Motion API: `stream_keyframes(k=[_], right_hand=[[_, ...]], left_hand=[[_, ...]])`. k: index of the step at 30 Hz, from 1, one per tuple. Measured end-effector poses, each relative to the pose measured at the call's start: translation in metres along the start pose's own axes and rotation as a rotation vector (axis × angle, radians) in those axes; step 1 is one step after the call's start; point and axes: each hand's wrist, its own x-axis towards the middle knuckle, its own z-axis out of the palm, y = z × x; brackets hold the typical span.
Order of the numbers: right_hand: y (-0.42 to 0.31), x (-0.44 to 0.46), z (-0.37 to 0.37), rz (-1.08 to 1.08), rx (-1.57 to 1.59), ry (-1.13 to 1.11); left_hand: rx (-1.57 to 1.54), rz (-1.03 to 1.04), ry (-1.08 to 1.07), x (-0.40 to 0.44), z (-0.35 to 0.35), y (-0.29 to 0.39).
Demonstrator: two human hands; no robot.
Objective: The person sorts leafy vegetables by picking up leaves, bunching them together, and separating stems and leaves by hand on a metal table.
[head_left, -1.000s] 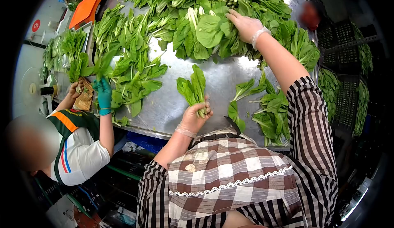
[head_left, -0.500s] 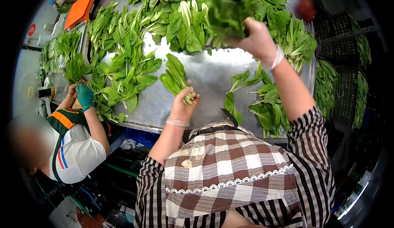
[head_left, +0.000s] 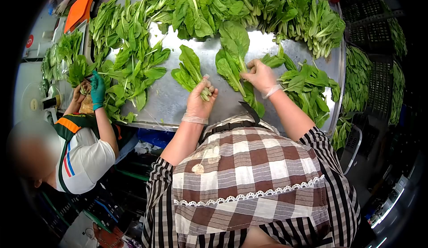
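In a thin clear glove, my left hand (head_left: pixel 202 97) is closed round the stem ends of a small bunch of leafy greens (head_left: pixel 189 67), leaves pointing away from me. To its right, my gloved right hand (head_left: pixel 260 77) pinches the stalk of a larger leafy green (head_left: pixel 232 47), whose broad leaves reach up over the metal table (head_left: pixel 156 101). Below that hand, another green leaf (head_left: pixel 255 106) hangs at the table's front edge. A loose pile of greens (head_left: pixel 307 87) lies just right of my right hand.
Heaped greens (head_left: pixel 272 2) line the far side, with more greens (head_left: pixel 129 65) on the left. A co-worker's green-gloved hand (head_left: pixel 97 89) works by a bunch at far left. An orange board (head_left: pixel 79 9) stands behind. Dark crates (head_left: pixel 379 83) with greens stand right of the table.
My right hand has come down from the far heap toward me and now grips a leafy green by its stalk. My left hand still holds its bunch, nearly in place.
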Motion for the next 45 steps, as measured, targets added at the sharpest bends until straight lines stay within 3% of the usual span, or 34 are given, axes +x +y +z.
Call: stream_keyframes(k=[3,6,9,13,18,22,28,31,32,35,38,45], right_hand=[[0.004,0.01,0.01,-0.052,-0.057,0.024],[0.028,0.019,0.022,-0.105,0.346,-0.014],[0.02,-0.002,0.004,0.075,0.951,-0.191],[-0.003,-0.033,-0.009,0.066,1.203,-0.174],[-0.022,-0.058,0.005,-0.041,1.169,-0.081],[-0.018,-0.062,0.015,-0.089,1.097,-0.064],[-0.006,-0.081,0.015,-0.256,1.229,0.019],[0.0,-0.089,-0.005,0.051,1.341,0.215],[0.01,-0.083,-0.011,0.209,1.313,0.186],[-0.002,-0.08,-0.015,0.192,1.135,-0.093],[-0.012,-0.067,0.006,-0.028,1.128,-0.191],[-0.032,-0.058,0.008,-0.103,1.056,-0.017]], left_hand=[[0.021,-0.013,0.002,-0.002,0.009,0.0],[0.021,-0.004,-0.011,-0.005,0.015,-0.001],[-0.004,-0.013,-0.02,-0.005,0.013,-0.003],[0.042,-0.029,-0.021,-0.008,0.031,-0.012],[0.226,0.054,-0.177,-0.012,0.061,-0.029],[0.324,0.119,-0.07,-0.009,0.061,-0.034],[0.279,0.116,0.023,-0.014,0.074,-0.032],[0.245,0.122,0.046,-0.012,0.073,-0.028],[0.237,0.128,0.035,-0.012,0.073,-0.028],[0.336,0.155,-0.073,-0.002,0.06,-0.033],[0.408,0.18,-0.079,-0.007,0.066,-0.036],[0.353,0.248,0.009,-0.01,0.066,-0.029]])
